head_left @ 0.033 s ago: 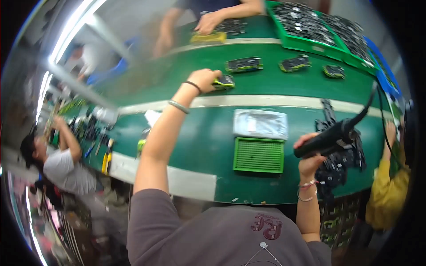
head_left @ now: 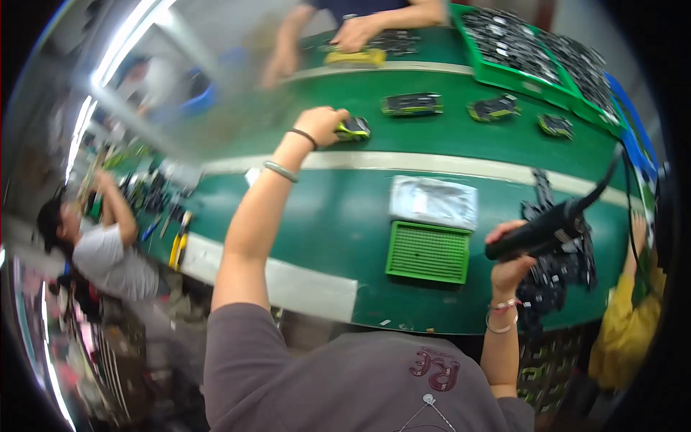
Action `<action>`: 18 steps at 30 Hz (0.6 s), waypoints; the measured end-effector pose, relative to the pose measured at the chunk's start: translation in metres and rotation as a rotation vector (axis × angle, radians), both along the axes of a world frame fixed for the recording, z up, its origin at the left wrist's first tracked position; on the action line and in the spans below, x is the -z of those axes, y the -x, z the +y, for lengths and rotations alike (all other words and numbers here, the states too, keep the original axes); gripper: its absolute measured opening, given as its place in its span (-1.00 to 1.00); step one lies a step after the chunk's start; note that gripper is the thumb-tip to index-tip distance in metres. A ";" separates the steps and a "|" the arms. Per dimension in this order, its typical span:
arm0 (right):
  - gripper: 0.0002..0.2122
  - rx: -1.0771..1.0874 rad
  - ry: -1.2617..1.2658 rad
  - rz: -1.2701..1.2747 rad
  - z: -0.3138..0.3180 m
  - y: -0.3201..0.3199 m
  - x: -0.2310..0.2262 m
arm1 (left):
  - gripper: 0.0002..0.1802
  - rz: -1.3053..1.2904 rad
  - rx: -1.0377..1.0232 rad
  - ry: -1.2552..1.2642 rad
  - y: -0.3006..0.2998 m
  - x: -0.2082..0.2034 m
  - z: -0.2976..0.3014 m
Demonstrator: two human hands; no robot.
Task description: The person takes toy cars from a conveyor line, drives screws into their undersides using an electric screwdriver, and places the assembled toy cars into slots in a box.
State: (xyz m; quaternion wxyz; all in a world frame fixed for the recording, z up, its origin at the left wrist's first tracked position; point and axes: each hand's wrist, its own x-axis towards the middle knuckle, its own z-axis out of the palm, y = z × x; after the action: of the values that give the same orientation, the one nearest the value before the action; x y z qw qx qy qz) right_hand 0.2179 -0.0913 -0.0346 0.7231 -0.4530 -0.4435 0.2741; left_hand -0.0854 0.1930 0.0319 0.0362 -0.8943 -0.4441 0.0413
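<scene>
My left hand (head_left: 322, 127) reaches out over the green belt. Its fingers are closed on the left end of a small black and lime-green toy car (head_left: 355, 129). Farther right on the belt lie similar toy cars: one (head_left: 412, 104) straight beyond, a second (head_left: 494, 108) and a third (head_left: 556, 127). My right hand (head_left: 509, 263) is wrapped round a black, corded electric screwdriver (head_left: 538, 230), held tilted above the right part of the table. Beneath and beside the screwdriver are black plastic parts (head_left: 541, 295), partly covered by it.
A green gridded tray (head_left: 429, 278) and a silvery bag (head_left: 434, 201) lie in front of me. Green bins (head_left: 515, 83) of dark parts stand at far right. Across the belt, a person's hand (head_left: 358, 34) rests near a yellow block (head_left: 355, 57). Other people sit left and right.
My left hand has shifted left along the belt with the toy car. The whole view has swung slightly; my right hand keeps hold of the electric screwdriver.
</scene>
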 end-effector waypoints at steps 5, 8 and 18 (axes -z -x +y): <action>-0.20 0.016 0.061 -0.014 -0.003 -0.003 0.002 | -0.51 -0.377 -0.346 -0.113 0.164 -0.038 -0.105; -0.20 -0.047 0.056 -0.019 -0.005 -0.014 0.006 | -0.48 -0.597 -0.544 -0.137 0.215 -0.041 -0.199; -0.11 0.001 0.070 -0.093 0.003 -0.008 -0.004 | -0.45 -0.533 -1.768 0.141 0.341 0.100 -0.479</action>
State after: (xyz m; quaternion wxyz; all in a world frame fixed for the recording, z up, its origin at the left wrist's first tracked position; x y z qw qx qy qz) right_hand 0.2255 -0.0878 -0.0309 0.6854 -0.4906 -0.4667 0.2678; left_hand -0.4264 -0.2861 -0.0682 -0.1664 -0.2104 -0.9551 -0.1262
